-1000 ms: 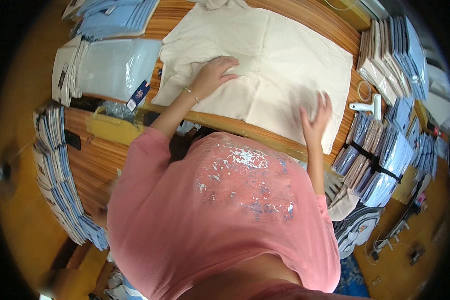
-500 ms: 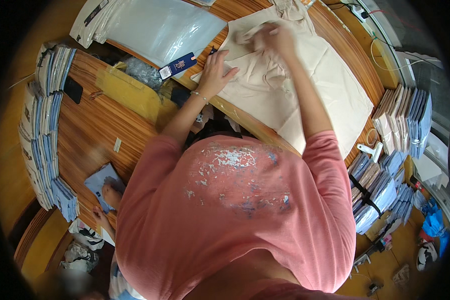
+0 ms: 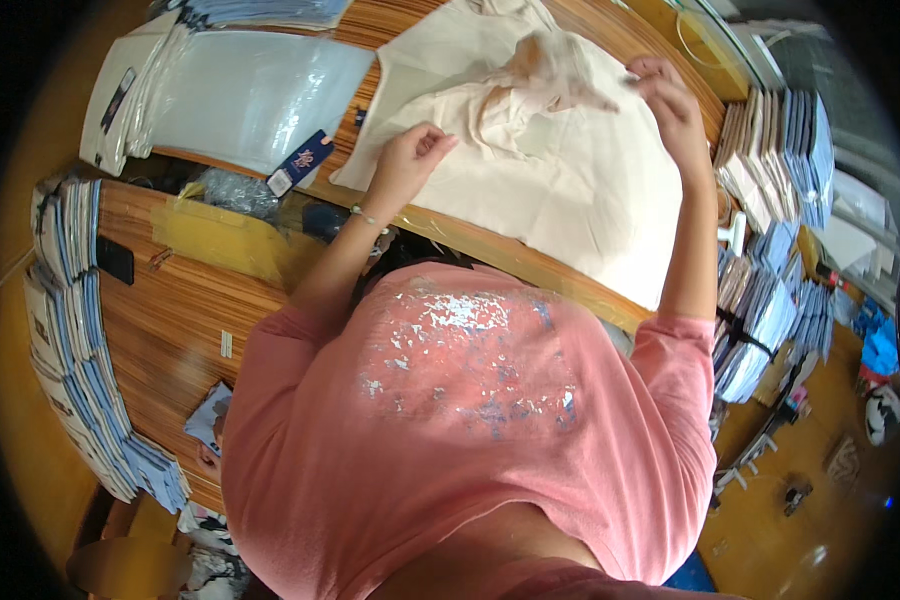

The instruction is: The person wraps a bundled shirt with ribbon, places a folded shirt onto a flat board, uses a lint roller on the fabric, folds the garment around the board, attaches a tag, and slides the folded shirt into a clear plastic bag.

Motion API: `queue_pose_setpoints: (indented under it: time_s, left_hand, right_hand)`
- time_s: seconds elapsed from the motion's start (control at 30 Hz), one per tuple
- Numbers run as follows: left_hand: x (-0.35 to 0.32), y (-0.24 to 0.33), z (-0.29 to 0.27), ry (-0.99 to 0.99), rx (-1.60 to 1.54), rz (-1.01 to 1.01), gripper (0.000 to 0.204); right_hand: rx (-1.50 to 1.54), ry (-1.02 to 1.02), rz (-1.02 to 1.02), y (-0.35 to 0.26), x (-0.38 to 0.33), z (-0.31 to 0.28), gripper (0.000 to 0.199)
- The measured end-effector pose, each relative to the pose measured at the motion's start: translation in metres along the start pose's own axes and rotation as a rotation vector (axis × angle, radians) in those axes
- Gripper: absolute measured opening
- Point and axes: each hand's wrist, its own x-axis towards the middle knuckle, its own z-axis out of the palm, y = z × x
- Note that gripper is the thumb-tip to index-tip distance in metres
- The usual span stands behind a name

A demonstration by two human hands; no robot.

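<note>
A cream garment [image 3: 570, 210] lies spread over the far tabletop, with a bunched, crumpled part [image 3: 510, 115] on top of it. The upper end of that bunch is smeared by motion. Over the garment's left side is my left hand [image 3: 410, 165], its fingers curled in and the thumb against them; no cloth shows in its grip. My right hand [image 3: 667, 105] is raised at the garment's right side, just right of the blurred cloth and apart from it. Its fingertips are pinched together around a small dark spot that I cannot make out.
Clear plastic bags [image 3: 260, 95] and a dark blue hang tag [image 3: 300, 163] lie left of the garment. Stacks of bagged folded clothes line the left [image 3: 75, 340] and right [image 3: 770, 160]. A phone [image 3: 116, 260] rests on the left table. Another person's hand [image 3: 208, 458] shows at lower left.
My right hand has moved right, off the crumpled cloth, which now blurs apart from it. My left hand's spread fingers have curled in. The whole view has shifted.
</note>
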Motion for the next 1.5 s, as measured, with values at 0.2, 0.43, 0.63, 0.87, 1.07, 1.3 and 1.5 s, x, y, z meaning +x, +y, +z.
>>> queue_pose_setpoints:
  time_s: [0.2, 0.43, 0.63, 0.87, 1.07, 1.3, 1.5]
  left_hand:
    - [0.003, -0.027, 0.028, -0.080, -1.068, -0.261, 0.064]
    - [0.004, -0.030, 0.034, -0.004, -1.096, -0.292, 0.048]
    - [0.007, -0.038, 0.035, 0.054, -1.084, -0.320, 0.041]
    - [-0.002, -0.028, 0.033, 0.083, -1.146, -0.316, 0.041]
    - [-0.029, -0.038, 0.014, 0.171, -1.032, -0.323, 0.042]
    - [-0.059, -0.089, -0.026, 0.375, -1.021, -0.293, 0.036]
    - [-0.064, -0.054, 0.000, 0.691, -0.887, -0.051, 0.043]
  right_hand:
    - [0.096, 0.314, 0.567, 0.073, -0.175, 0.022, 0.022]
    - [-0.504, 0.033, 0.536, 0.085, -0.209, 0.088, 0.033]
    - [0.661, 0.255, 0.843, 0.047, -0.217, 0.079, 0.018]
    - [0.758, 0.355, 0.850, 0.033, -0.213, 0.033, 0.034]
    - [0.171, 0.365, 0.730, 0.086, -0.228, 0.048, 0.048]
    - [0.260, 0.523, 0.650, 0.080, -0.234, 0.070, 0.050]
    - [0.194, 0.531, 0.593, 0.080, -0.241, 0.068, 0.048]
